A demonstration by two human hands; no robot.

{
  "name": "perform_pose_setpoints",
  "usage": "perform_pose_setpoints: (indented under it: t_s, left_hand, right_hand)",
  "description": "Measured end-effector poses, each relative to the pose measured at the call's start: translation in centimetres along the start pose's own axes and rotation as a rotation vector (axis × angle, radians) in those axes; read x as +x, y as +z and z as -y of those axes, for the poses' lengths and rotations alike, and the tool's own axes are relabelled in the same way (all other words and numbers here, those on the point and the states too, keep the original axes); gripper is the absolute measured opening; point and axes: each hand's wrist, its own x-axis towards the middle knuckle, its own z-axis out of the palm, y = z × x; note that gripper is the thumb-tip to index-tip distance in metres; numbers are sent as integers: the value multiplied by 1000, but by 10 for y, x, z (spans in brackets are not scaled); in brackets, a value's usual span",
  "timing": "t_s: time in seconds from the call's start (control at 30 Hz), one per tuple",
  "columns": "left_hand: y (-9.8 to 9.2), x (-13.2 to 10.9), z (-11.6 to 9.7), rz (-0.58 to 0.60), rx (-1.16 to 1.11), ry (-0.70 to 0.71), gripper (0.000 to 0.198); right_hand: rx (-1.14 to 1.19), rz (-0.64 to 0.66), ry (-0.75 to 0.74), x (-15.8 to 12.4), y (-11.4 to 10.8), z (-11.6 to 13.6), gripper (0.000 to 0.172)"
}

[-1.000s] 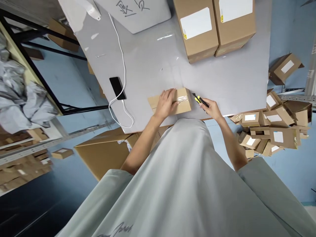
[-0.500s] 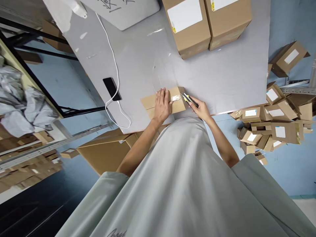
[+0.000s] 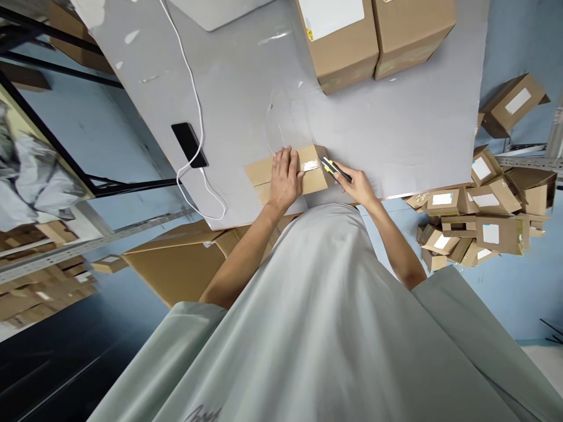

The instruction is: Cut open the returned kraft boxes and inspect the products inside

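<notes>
A small cardboard box (image 3: 314, 184) lies near the front edge of the grey table (image 3: 237, 105), with a strip of shiny tape (image 3: 311, 165) along its top seam. My left hand (image 3: 285, 179) rests flat on top of the box, fingers stretched out. In my right hand (image 3: 357, 186) is a black and yellow utility knife (image 3: 335, 170), gripped at the box's right end. The knife's tip is at the edge of the taped seam; whether it touches the tape I cannot tell.
Two larger cardboard boxes (image 3: 347, 64) stand at the back of the table. On the left lie a phone (image 3: 189, 144) and a white cable (image 3: 196, 99). A big open carton (image 3: 171, 269) sits below the table's left front, and a pile of boxes (image 3: 479, 214) is at the right.
The view has shifted slightly, so the table's things sit a bit higher and mostly further left. The knife stays at the box's right end, and my left hand keeps its place on the box.
</notes>
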Motion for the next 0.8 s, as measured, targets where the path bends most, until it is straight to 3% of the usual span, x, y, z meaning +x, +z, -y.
perform_pose_setpoints:
  t_s: [0.23,0.5,0.67,0.8]
  left_hand:
    - [0,1,-5,-11,-32,-12,98]
    - [-1,-2,-4,13,-45,-16,96]
    - [1,-4,-8,-12,-17,-22,96]
    - [1,-4,-9,-92,3,-68,94]
  right_hand:
    - [-21,71,-10,-16,-11,-5,78]
    - [-54,102,1,-55,-6,-24,74]
    - [-44,-9,21,-76,10,-31,74]
    - [16,-158,32,-75,22,-35,81]
